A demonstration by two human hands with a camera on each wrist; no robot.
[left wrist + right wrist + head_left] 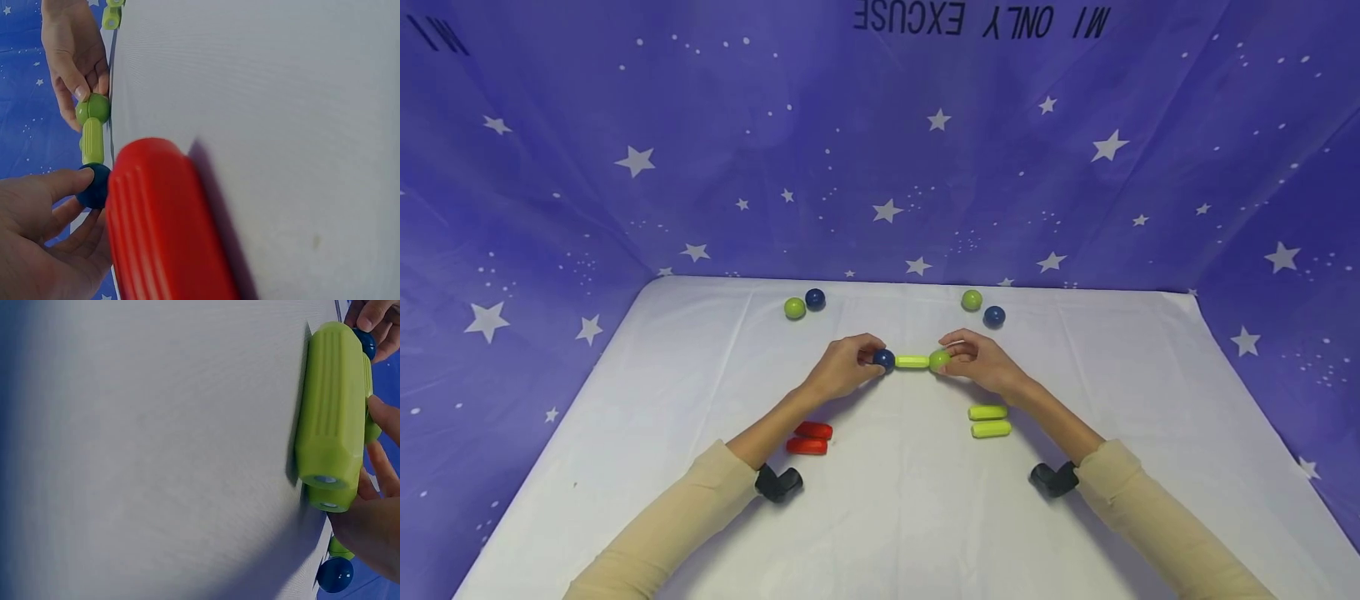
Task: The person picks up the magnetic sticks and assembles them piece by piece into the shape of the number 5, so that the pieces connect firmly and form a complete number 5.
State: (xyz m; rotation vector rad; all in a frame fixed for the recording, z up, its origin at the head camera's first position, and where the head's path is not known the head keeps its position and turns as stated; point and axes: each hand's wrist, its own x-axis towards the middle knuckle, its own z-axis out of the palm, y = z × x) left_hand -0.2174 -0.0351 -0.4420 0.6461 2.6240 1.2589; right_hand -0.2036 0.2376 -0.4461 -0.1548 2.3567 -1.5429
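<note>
A short yellow-green rod [912,362] lies between two balls and touches both, forming one straight row above the middle of the table. My left hand [842,367] pinches the dark blue ball [884,359] at the row's left end. At its right end, the green ball [939,361] is held between thumb and fingers of my right hand [985,363]. The left wrist view shows the same rod [93,140] with the blue ball [95,186] and green ball [92,109] at its ends.
Two red rods [807,447] lie by the left forearm, and two yellow-green rods [990,428] by the right. Toward the back are a green ball [794,308] and blue ball [815,299] at left, another green ball [972,300] and blue ball [994,317] at right.
</note>
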